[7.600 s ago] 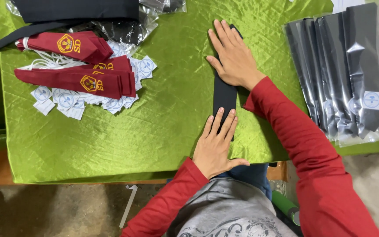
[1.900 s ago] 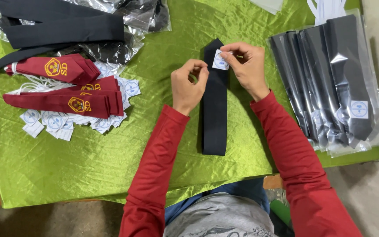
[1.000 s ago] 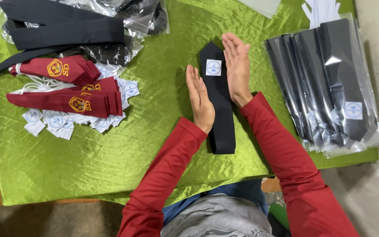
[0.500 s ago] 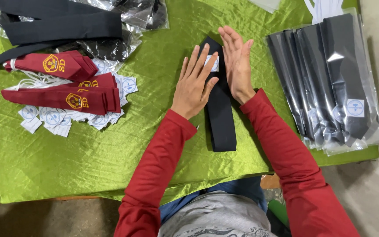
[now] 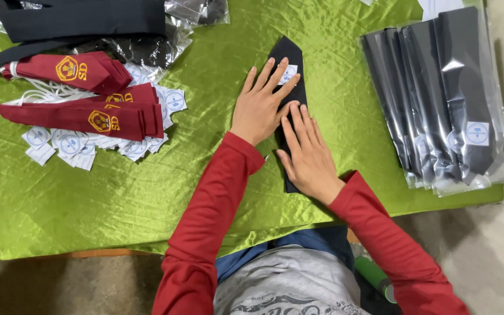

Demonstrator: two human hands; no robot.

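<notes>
hands lie flat and spread on a black tie that runs lengthwise near the middle of the green cloth-covered table, its pointed end toward the far edge. left hand is open, palm down, fingers splayed over the upper part of the tie, fingertips touching a small white label near the point. right hand is also open and pressing, laid over the lower part of the tie nearer the front edge; neither hand grips anything.

the tie looks light, soft and limp, a flat strip of fabric that would sag and fold if lifted by one end. it seems safest taken at both ends or slid flat, with pinches at the edges rather than on the label. the shiny cloth beneath looks slippery, so the tie may shift under a sideways push.

toward the left edge lie maroon ties with yellow emblems on a scatter of loose white labels, well apart from the hands. a dark folded garment sits at the far left corner. along the right edge, bagged black ties in clear sleeves are stacked overlapping.
</notes>
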